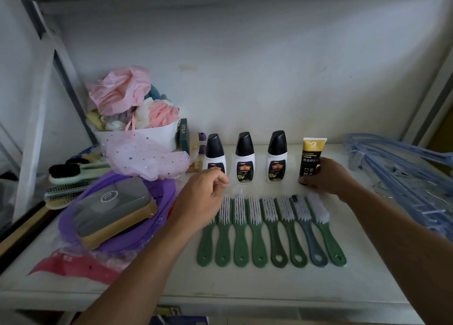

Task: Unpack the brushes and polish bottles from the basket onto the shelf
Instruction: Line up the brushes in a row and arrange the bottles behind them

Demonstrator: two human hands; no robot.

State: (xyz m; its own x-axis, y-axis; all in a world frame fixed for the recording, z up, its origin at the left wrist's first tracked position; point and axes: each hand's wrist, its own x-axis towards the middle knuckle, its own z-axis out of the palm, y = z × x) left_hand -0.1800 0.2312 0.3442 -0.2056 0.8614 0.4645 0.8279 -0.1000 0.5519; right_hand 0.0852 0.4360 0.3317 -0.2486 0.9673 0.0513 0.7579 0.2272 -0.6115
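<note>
R hand (327, 178) grips tube (310, 154), purple basket (66, 223) — sponge box (115, 208) inside

Yellow-black tube (310, 160) reads "真皮绵羊油", perhaps "LEATHER" above

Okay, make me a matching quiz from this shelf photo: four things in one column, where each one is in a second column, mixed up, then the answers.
Things
1. yellow and black polish tube
2. grey-handled brush with white bristles
3. round purple plastic basket
4. pale blue plastic hangers

Places
A. lying at the far right of the white shelf
B. upright in the grip of the right hand
C. second from the right in the row of brushes
D. left of the left hand, with a grey and tan block resting in it

Pairs: 1-B, 2-C, 3-D, 4-A
</note>
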